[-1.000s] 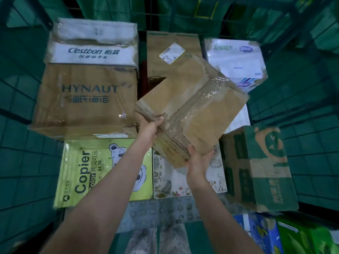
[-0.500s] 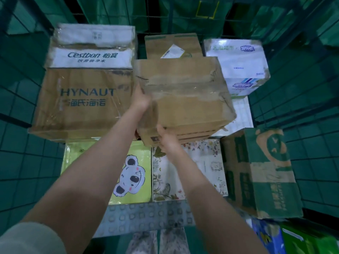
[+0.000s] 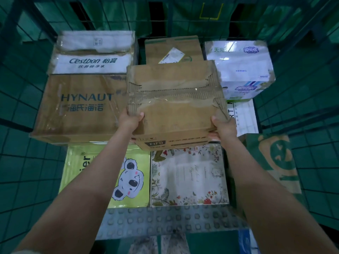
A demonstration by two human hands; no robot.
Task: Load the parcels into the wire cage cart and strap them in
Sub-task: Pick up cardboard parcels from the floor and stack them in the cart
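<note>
I hold a worn brown taped cardboard box level above the parcels inside the green wire cage cart. My left hand grips its near left corner, thumb on top. My right hand grips its near right corner, fingers under the bottom edge. Under and around it lie a HYNAUT carton, a Cestbon carton, a brown labelled box, a white and blue box, a green koala copier box and a floral box.
A green and brown carton stands at the right inside the cage. A white box lies behind it. Grey studded floor paving shows at the cart's open front. Wire mesh walls close the left, back and right.
The brown box has turned from tilted to level and squared with the cart. My right hand shifted from its near middle edge to its right corner; the left slid to the near left corner.
</note>
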